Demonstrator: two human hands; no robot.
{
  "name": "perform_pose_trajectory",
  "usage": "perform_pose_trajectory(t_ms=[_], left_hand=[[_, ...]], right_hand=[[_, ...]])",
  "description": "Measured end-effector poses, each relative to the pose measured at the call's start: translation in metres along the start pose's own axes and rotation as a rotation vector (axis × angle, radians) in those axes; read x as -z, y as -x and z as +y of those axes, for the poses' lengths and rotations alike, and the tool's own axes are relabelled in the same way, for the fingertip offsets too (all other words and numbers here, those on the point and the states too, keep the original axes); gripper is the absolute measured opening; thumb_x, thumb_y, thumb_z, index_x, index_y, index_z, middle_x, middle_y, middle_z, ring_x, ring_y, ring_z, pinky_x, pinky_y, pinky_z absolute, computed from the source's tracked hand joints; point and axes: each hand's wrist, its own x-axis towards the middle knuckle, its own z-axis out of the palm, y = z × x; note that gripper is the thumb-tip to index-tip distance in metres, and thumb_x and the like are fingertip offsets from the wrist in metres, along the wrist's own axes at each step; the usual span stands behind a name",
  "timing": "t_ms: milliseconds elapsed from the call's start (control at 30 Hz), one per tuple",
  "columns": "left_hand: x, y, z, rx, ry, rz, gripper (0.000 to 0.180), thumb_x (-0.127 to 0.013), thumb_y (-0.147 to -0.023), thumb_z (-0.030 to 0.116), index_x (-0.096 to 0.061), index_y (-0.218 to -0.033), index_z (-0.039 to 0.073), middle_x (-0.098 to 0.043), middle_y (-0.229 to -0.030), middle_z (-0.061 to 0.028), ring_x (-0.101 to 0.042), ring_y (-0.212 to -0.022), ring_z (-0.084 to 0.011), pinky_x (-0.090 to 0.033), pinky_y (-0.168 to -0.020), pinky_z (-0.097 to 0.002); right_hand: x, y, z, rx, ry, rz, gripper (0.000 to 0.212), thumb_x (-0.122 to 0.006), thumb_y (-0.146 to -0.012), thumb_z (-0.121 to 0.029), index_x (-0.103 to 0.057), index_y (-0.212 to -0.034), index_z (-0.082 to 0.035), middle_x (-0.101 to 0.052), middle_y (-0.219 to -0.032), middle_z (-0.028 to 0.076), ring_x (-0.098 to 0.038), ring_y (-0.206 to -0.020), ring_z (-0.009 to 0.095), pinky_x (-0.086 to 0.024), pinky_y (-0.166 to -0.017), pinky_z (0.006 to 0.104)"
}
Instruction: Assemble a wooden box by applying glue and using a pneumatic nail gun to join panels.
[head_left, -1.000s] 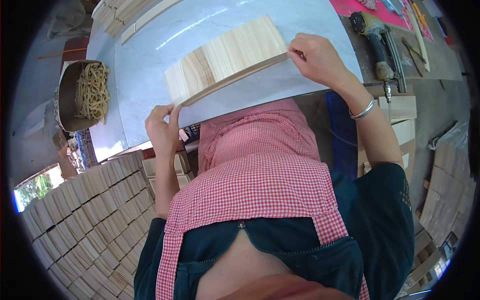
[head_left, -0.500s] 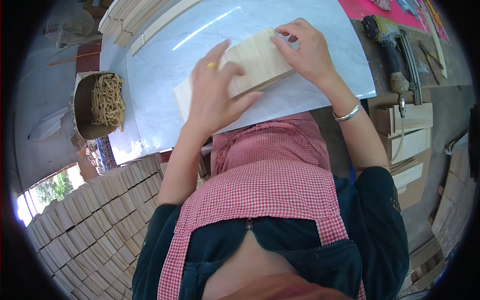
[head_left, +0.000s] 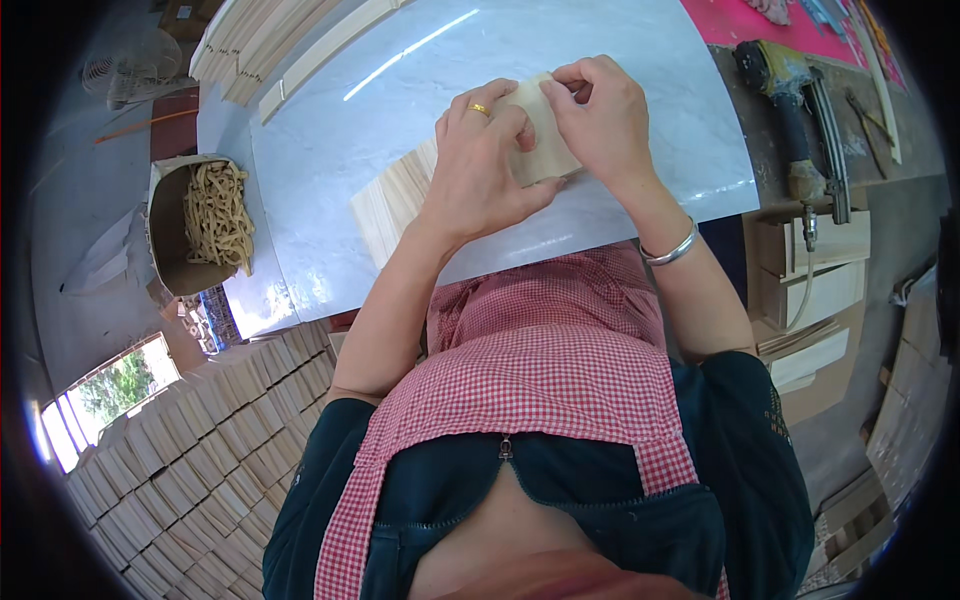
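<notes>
A pale, rectangular wooden board (head_left: 395, 195) lies slantwise on the glossy blue-grey tabletop (head_left: 330, 140). Whether it is one thick piece or several thin ones stacked, I cannot tell. My left hand (head_left: 482, 160), with a gold ring, spans the board's right half, its thumb by the near edge and its curled fingers on the top and toward the far edge. At the right end my right hand (head_left: 600, 115) has its fingers bent closely around the far corner, thumb against the board. Anything small between those fingers is hidden. A silver bangle (head_left: 672, 243) circles the right wrist.
An open box (head_left: 170, 225) of tan looped bands (head_left: 217, 215) stands at the table's left. Wooden strips (head_left: 290, 45) are piled at the far left. A nail gun (head_left: 795, 120) with a hose and pliers (head_left: 868, 130) lie right. Stacked wood (head_left: 215, 450) fills the lower left.
My left hand has moved right along the board, and its spread fingers have closed in on it. My right hand stays at the right end, its fingers a little more bent.
</notes>
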Motion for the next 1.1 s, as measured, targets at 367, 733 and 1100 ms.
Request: perform_pose_trajectory(t_ms=[367, 733, 1100], left_hand=[[-0.014, 0.004, -0.007, -0.070, 0.016, 0.105, 0.037, -0.080, -0.054, 0.020, -0.057, -0.079, 0.008, -0.053, -0.133, -0.0221, -0.046, -0.122, -0.0385, -0.035, -0.103, -0.0469], [-0.014, -0.002, -0.005, -0.111, 0.003, 0.176, 0.037, -0.079, -0.053, 0.025, -0.054, -0.075, 0.009, -0.056, -0.129, -0.0202, -0.048, -0.115, -0.0381, -0.038, -0.098, -0.0468], [-0.006, -0.002, 0.000, -0.111, 0.094, 0.163, 0.037, -0.078, -0.054, 0.017, -0.049, -0.075, 0.007, -0.051, -0.134, -0.0245, -0.047, -0.118, -0.0411, -0.037, -0.102, -0.0469]], right_hand=[[-0.006, 0.006, 0.000, -0.057, -0.007, 0.013, 0.007, -0.069, -0.085, -0.004, -0.072, -0.090, -0.002, -0.066, -0.080, 0.005, -0.058, -0.068, 0.014, -0.049, -0.063, 0.0258], [0.072, 0.049, 0.003, 0.194, 0.064, -0.264, 0.024, -0.063, -0.077, 0.003, -0.069, -0.099, -0.003, -0.064, -0.085, 0.006, -0.057, -0.074, 0.021, -0.046, -0.070, 0.0302], [0.071, 0.042, 0.011, 0.453, 0.189, -0.212, 0.006, -0.069, -0.078, -0.004, -0.067, -0.084, -0.006, -0.063, -0.076, 0.008, -0.060, -0.074, 0.029, -0.048, -0.074, 0.0361]])
